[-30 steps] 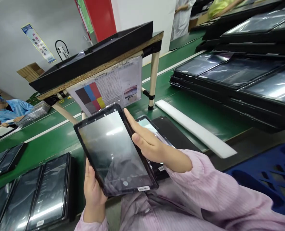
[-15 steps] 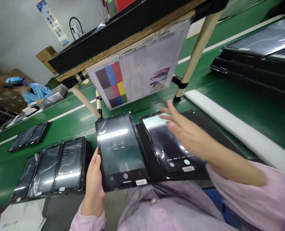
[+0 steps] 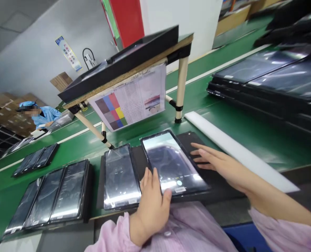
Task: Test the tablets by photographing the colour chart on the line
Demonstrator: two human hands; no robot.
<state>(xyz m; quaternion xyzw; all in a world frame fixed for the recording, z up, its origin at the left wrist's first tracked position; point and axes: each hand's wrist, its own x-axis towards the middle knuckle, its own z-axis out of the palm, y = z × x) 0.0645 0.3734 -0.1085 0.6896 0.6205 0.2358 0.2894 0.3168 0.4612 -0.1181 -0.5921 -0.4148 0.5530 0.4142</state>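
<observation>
Two tablets lie side by side on a black mat (image 3: 187,138) at the bench edge. The right tablet (image 3: 168,154) is lit, with a pale screen, a round button and a white label near its bottom. Dark and glossy, the left tablet (image 3: 120,175) lies flat. My left hand (image 3: 152,199) is at the lower left edge of the right tablet, fingers stretched out and thumb apart; whether it presses on the tablet is hard to tell. Off the right tablet's right side, my right hand (image 3: 210,159) hovers with straight fingers and holds nothing.
Stacked tablets (image 3: 50,192) stand on the left, with another group (image 3: 37,159) behind. Larger stacks (image 3: 271,77) fill the right. A white foam strip (image 3: 236,150) lies diagonally. A small raised stand (image 3: 126,66) carries a printed colour chart (image 3: 131,101). A co-worker (image 3: 43,115) sits far left.
The left tablet, held raised by my left hand earlier, now lies on the mat. My left hand has moved right to the other tablet. My right hand has drawn off that tablet's screen. The view has shifted.
</observation>
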